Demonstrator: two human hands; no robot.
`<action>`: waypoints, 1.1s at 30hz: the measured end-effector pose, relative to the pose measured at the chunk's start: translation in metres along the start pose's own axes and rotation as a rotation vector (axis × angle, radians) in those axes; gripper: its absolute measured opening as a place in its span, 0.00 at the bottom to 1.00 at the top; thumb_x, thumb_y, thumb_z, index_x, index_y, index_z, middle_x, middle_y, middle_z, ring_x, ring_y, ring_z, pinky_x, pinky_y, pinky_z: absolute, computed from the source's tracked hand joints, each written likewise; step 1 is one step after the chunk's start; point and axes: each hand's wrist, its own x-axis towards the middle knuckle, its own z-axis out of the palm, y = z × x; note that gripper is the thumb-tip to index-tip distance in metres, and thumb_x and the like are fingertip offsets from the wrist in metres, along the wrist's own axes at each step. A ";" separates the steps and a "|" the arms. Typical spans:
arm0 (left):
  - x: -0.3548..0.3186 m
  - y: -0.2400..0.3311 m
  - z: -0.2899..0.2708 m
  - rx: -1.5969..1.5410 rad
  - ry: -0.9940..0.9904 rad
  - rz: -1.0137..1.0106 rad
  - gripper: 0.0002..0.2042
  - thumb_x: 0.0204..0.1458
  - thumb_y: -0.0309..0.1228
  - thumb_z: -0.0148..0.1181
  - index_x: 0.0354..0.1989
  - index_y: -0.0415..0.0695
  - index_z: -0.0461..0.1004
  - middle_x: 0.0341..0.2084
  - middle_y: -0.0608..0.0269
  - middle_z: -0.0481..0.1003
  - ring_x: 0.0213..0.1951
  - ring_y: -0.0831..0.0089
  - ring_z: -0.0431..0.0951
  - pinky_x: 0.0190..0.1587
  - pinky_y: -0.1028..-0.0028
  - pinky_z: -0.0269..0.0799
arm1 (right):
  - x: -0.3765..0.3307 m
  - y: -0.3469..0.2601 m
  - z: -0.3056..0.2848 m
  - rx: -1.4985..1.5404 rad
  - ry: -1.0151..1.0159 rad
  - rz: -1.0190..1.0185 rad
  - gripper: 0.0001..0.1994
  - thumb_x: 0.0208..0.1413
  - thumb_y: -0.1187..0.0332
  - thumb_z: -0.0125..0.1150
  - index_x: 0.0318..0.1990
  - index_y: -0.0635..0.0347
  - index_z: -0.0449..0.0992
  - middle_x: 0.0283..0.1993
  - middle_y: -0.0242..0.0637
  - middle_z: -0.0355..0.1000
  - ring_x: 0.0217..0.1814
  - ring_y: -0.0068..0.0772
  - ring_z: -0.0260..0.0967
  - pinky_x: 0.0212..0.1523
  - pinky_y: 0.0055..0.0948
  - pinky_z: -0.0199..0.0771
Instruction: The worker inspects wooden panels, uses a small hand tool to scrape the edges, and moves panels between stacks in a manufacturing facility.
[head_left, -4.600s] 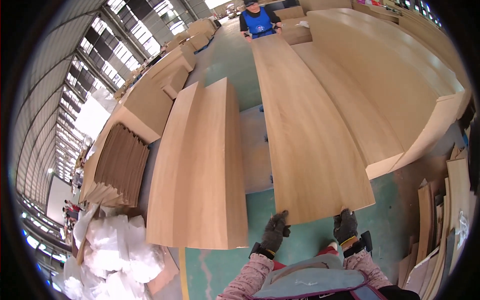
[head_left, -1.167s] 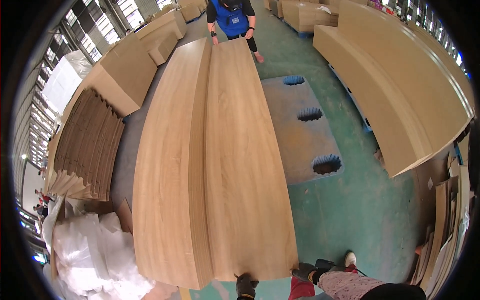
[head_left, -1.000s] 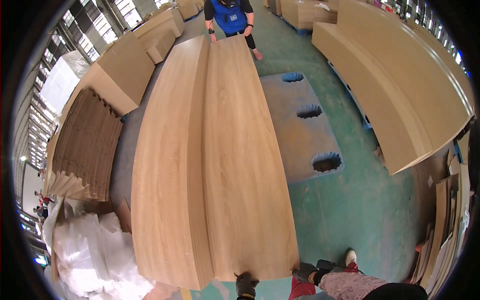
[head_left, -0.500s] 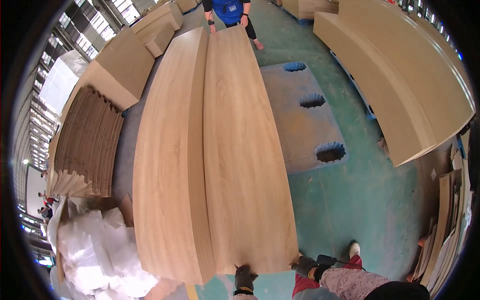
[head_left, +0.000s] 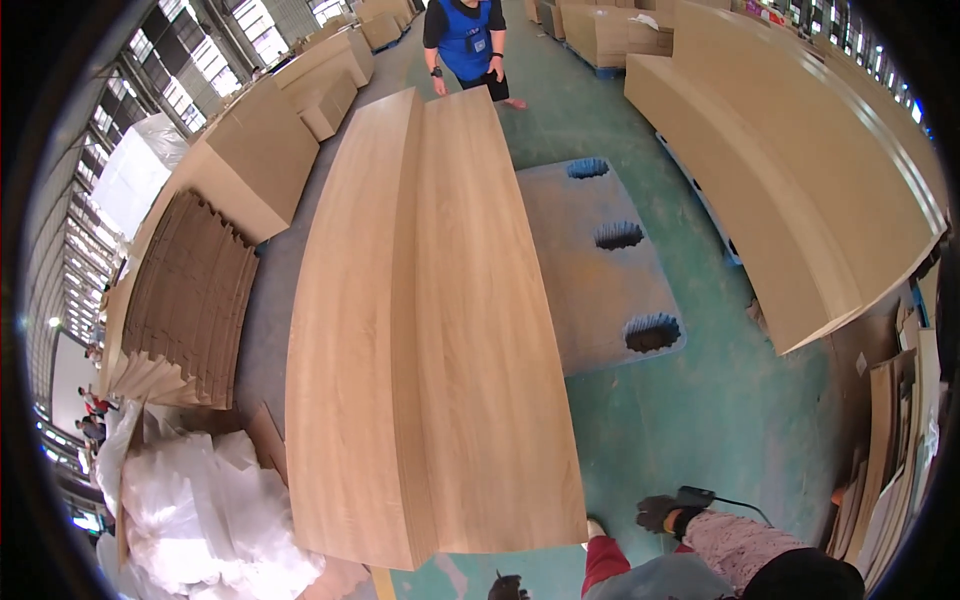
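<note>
Two stacks of long wood-grain boards lie side by side ahead of me. The left stack (head_left: 345,330) stands higher than the right board (head_left: 490,330) beside it. My left hand (head_left: 507,588), in a dark glove, is at the lower edge, off the board's near end. Only its fingers show, apart and empty. My right hand (head_left: 658,513), also gloved, hangs to the right of the board's near corner, touching nothing, its fingers loosely stretched. At the far end, a co-worker in a blue apron (head_left: 465,45) stands with both hands low near the boards.
A blue-grey plastic pallet (head_left: 600,290) with holes lies right of the boards. Large brown board stacks (head_left: 760,170) stand at the right. Bundled brown cardboard (head_left: 190,300) and white plastic wrap (head_left: 205,500) lie on the left. Cardboard sheets (head_left: 885,440) lean at the lower right.
Both my hands have let go of the right board's near end; the left moved down, the right moved outward. The co-worker's hands have come off the board's far end.
</note>
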 end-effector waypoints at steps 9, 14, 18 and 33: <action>-0.015 -0.006 -0.011 0.483 0.073 0.161 0.08 0.51 0.32 0.54 0.36 0.44 0.72 0.25 0.55 0.75 0.24 0.65 0.77 0.26 0.67 0.75 | -0.217 0.091 -0.103 0.029 -0.607 0.376 0.14 0.48 0.57 0.48 0.30 0.48 0.80 0.31 0.39 0.76 0.35 0.46 0.74 0.37 0.47 0.72; -0.039 0.081 0.061 0.353 0.095 0.305 0.07 0.51 0.32 0.56 0.35 0.43 0.72 0.25 0.56 0.76 0.30 0.67 0.77 0.29 0.67 0.75 | -0.271 0.164 -0.101 0.013 -0.639 0.306 0.16 0.49 0.54 0.46 0.33 0.48 0.80 0.34 0.40 0.76 0.39 0.47 0.73 0.41 0.48 0.70; -0.104 0.153 0.175 0.487 0.012 0.438 0.11 0.53 0.29 0.49 0.43 0.38 0.70 0.37 0.56 0.74 0.31 0.63 0.79 0.30 0.70 0.77 | -0.232 0.243 -0.140 0.084 -0.374 0.570 0.18 0.49 0.53 0.45 0.33 0.51 0.80 0.36 0.41 0.75 0.41 0.46 0.72 0.41 0.46 0.70; 0.070 0.127 0.217 1.324 -0.321 1.458 0.13 0.54 0.33 0.49 0.43 0.39 0.71 0.33 0.57 0.75 0.27 0.66 0.77 0.29 0.67 0.75 | -0.097 0.446 -0.416 0.964 0.216 0.738 0.10 0.50 0.62 0.54 0.31 0.58 0.75 0.24 0.39 0.74 0.24 0.34 0.73 0.25 0.35 0.73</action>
